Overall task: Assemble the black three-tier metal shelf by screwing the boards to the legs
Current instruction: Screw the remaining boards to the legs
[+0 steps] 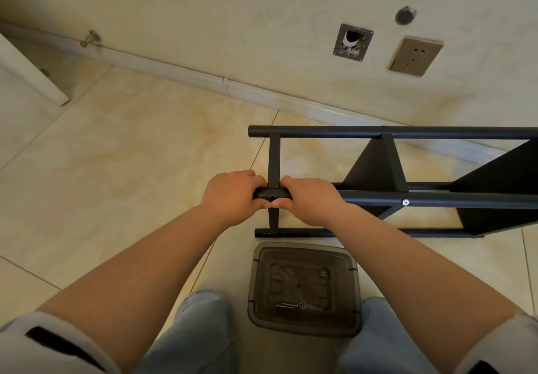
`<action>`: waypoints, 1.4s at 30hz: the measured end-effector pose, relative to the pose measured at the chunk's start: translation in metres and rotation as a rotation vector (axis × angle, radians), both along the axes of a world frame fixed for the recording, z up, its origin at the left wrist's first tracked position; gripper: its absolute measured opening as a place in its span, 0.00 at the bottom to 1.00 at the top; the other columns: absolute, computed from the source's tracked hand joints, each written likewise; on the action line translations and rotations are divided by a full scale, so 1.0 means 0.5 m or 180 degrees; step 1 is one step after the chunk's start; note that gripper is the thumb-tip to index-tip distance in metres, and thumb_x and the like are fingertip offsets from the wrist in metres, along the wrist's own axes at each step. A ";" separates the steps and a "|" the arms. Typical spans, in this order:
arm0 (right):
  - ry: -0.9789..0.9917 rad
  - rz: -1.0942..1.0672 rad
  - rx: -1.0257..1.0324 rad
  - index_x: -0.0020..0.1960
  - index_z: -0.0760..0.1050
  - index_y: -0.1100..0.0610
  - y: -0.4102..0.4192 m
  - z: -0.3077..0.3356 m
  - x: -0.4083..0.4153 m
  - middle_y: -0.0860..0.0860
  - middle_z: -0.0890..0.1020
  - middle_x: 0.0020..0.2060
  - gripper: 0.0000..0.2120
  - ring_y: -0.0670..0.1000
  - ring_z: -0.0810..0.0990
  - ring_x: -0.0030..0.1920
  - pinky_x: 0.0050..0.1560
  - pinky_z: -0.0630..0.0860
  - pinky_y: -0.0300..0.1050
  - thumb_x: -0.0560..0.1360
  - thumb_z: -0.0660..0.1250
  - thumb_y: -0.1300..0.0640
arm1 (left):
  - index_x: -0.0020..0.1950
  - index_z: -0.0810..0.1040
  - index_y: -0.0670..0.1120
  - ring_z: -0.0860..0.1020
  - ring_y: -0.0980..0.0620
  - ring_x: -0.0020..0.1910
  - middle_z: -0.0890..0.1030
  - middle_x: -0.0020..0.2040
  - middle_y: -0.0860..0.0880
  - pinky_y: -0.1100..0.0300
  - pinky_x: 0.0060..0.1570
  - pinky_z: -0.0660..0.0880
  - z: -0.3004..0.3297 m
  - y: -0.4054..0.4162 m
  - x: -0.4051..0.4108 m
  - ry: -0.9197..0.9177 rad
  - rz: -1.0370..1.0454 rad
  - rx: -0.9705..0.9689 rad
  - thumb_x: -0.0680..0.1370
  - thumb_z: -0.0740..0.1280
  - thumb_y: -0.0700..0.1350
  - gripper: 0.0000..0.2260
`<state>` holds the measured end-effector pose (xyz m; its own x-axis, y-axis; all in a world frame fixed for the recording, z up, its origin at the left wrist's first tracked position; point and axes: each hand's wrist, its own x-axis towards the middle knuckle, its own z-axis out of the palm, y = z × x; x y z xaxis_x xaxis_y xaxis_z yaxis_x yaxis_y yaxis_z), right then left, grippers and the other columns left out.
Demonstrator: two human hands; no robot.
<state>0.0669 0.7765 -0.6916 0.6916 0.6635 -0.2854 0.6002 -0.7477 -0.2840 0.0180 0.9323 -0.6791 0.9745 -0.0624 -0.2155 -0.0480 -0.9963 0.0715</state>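
Observation:
The black metal shelf (393, 132) lies on its side on the tiled floor, its legs running off to the right. Two black boards (375, 166) stand fixed between the legs; a silver screw head (405, 202) shows on the near upper leg (436, 200). My left hand (233, 196) grips the free left end of that leg. My right hand (311, 199) grips the same leg just to the right of the thin crossbar (273, 158). The thumbs meet under the leg, beside a small hole (272, 198).
A dark translucent plastic tray (304, 286) sits on the floor between my knees, holding a few screws and a small tool (302, 305). The wall with a skirting board, a power socket (414, 56) and an open wall box runs behind. A white panel edge (29, 73) is at left.

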 end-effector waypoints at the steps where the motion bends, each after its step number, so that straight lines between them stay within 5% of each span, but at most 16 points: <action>1: -0.0035 0.0035 -0.0010 0.57 0.67 0.52 -0.001 -0.002 0.000 0.48 0.76 0.40 0.17 0.49 0.76 0.38 0.40 0.74 0.44 0.79 0.54 0.40 | 0.60 0.74 0.53 0.70 0.55 0.40 0.73 0.46 0.56 0.62 0.36 0.65 -0.001 0.000 0.000 0.0003 0.0022 -0.0017 0.78 0.60 0.60 0.16; 6: -0.0053 0.0119 -0.0040 0.57 0.68 0.51 -0.007 -0.004 0.001 0.48 0.78 0.41 0.18 0.49 0.77 0.39 0.43 0.77 0.46 0.78 0.54 0.39 | 0.59 0.74 0.53 0.69 0.55 0.41 0.71 0.44 0.56 0.61 0.38 0.65 -0.001 -0.001 -0.003 0.0006 0.0070 -0.0109 0.77 0.61 0.59 0.15; 14: 0.0023 0.0303 0.0117 0.61 0.71 0.50 -0.035 -0.002 0.000 0.45 0.73 0.43 0.16 0.46 0.70 0.44 0.47 0.67 0.42 0.79 0.55 0.43 | 0.55 0.74 0.53 0.71 0.54 0.42 0.73 0.45 0.55 0.62 0.35 0.63 0.011 -0.008 -0.005 0.0183 -0.0007 -0.0126 0.77 0.63 0.59 0.13; 19: -0.0723 0.0129 0.0076 0.66 0.68 0.52 -0.061 -0.015 -0.025 0.49 0.75 0.55 0.20 0.50 0.71 0.54 0.57 0.67 0.46 0.78 0.57 0.43 | 0.62 0.69 0.52 0.77 0.51 0.48 0.78 0.54 0.52 0.60 0.39 0.70 0.014 -0.018 -0.004 0.0161 0.0263 -0.0121 0.74 0.67 0.59 0.21; 22: -0.1646 0.0154 0.0909 0.60 0.71 0.57 -0.071 -0.034 -0.069 0.54 0.76 0.52 0.18 0.54 0.72 0.52 0.54 0.71 0.48 0.74 0.64 0.50 | 0.72 0.59 0.49 0.72 0.47 0.62 0.66 0.69 0.49 0.55 0.51 0.73 0.005 -0.025 -0.011 -0.0120 0.0311 -0.0275 0.72 0.68 0.61 0.34; 24: -0.1847 0.0632 0.1120 0.57 0.72 0.57 -0.084 -0.049 -0.085 0.54 0.78 0.49 0.14 0.54 0.73 0.48 0.48 0.71 0.46 0.73 0.62 0.52 | 0.77 0.49 0.49 0.57 0.46 0.74 0.53 0.76 0.48 0.48 0.68 0.64 -0.008 -0.024 -0.009 -0.0300 0.0041 -0.0076 0.74 0.62 0.65 0.40; 27: -0.0675 0.0815 0.0613 0.59 0.74 0.56 -0.102 -0.082 -0.108 0.52 0.79 0.51 0.13 0.53 0.77 0.50 0.49 0.74 0.45 0.75 0.64 0.56 | 0.77 0.40 0.49 0.41 0.48 0.76 0.40 0.78 0.49 0.45 0.74 0.47 -0.036 -0.025 -0.003 -0.0106 -0.0218 0.0208 0.75 0.52 0.69 0.41; 31: 0.0831 -0.0001 -0.0373 0.66 0.68 0.51 -0.138 -0.162 -0.132 0.49 0.73 0.62 0.16 0.50 0.72 0.60 0.60 0.73 0.46 0.78 0.60 0.54 | 0.77 0.40 0.48 0.39 0.50 0.76 0.39 0.78 0.49 0.48 0.74 0.42 -0.058 -0.022 0.001 -0.0111 -0.0274 0.0043 0.74 0.53 0.69 0.42; 42: 0.1597 0.0203 -0.1247 0.61 0.74 0.54 -0.112 -0.337 -0.169 0.54 0.77 0.56 0.12 0.53 0.77 0.54 0.55 0.74 0.47 0.78 0.61 0.58 | 0.78 0.44 0.48 0.46 0.48 0.77 0.43 0.78 0.47 0.49 0.75 0.50 -0.082 -0.024 -0.001 -0.0344 -0.0208 -0.0280 0.73 0.68 0.61 0.45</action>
<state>-0.0174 0.7205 -0.8600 0.3735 0.4798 -0.7939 0.5119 -0.8203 -0.2549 0.0174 0.9200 -0.7200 0.9850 -0.1406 -0.1005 -0.1248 -0.9809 0.1494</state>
